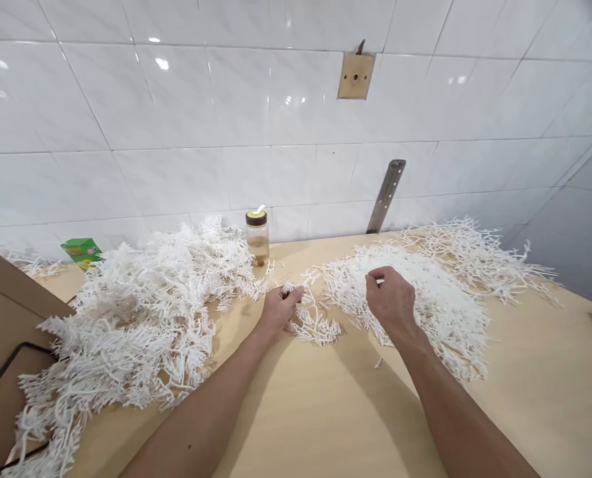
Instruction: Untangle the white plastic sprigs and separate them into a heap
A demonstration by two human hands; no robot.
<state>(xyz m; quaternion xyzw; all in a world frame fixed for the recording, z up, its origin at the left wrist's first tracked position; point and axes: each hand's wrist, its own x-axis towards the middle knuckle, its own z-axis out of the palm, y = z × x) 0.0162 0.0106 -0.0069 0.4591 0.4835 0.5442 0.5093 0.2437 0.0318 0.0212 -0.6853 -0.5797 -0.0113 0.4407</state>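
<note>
My left hand (279,306) is closed, thumb against fingers, on a white branched strand. Part of that strand (316,325) trails onto the table to the right of the hand, with thin tips along it. My right hand (391,297) is held in a pinch over the near-left part of a pile of short white pieces (440,312). Whatever lies between its fingertips is too small or hidden to make out. A large tangled heap of white branched strands (161,312) spreads to the left of my left hand.
Bare thin white branches (480,255) lie at the back right of the table (316,425). A lidded bottle with liquid (257,242) stands near the tiled wall. At left are a green box (81,250) and a brown cardboard panel (12,332). A metal bracket (386,196) leans upright behind.
</note>
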